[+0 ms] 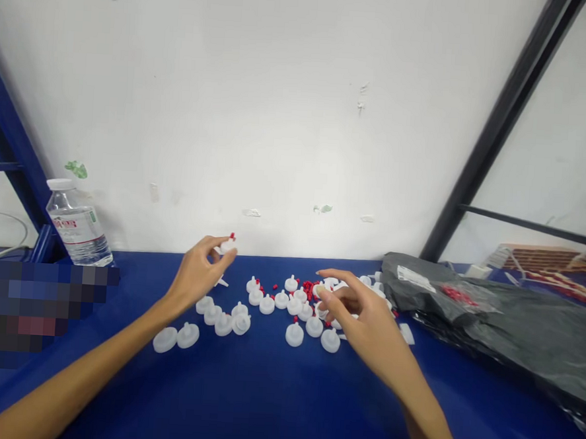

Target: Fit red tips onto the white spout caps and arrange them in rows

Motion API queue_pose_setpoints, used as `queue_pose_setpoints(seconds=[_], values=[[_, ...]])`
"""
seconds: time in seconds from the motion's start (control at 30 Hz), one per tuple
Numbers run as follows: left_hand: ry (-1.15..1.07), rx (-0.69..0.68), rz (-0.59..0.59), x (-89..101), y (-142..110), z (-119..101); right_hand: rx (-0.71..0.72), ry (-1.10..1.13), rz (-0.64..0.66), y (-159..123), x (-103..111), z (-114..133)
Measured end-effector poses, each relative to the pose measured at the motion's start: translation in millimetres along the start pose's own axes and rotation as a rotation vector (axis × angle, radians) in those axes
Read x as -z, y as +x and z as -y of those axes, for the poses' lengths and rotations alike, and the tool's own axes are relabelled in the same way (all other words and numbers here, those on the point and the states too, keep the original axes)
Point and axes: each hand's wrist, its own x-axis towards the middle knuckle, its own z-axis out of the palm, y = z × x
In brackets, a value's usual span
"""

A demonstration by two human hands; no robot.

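Note:
My left hand is raised above the table, thumb and fingers pinching a white spout cap with a small red tip on top. My right hand is over the pile of caps with thumb and index finger apart; I see nothing gripped in it, though its other fingers are partly hidden. Beneath and beside it lie small red tips among white spout caps. One nearby cap carries a red tip. Left of these, several more white caps sit in a loose row.
A water bottle stands at the back left by a blue metal frame. Dark plastic bags cover the right side of the blue table. Behind is a white wall, with a black post at right.

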Motion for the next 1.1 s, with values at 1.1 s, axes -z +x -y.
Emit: queue_pose_setpoints(seconds=[1.1], values=[[0.631,0.194,0.336,19.0,29.3,88.2,0.014,-0.093,-0.018,0.2,-1.3,-2.1]])
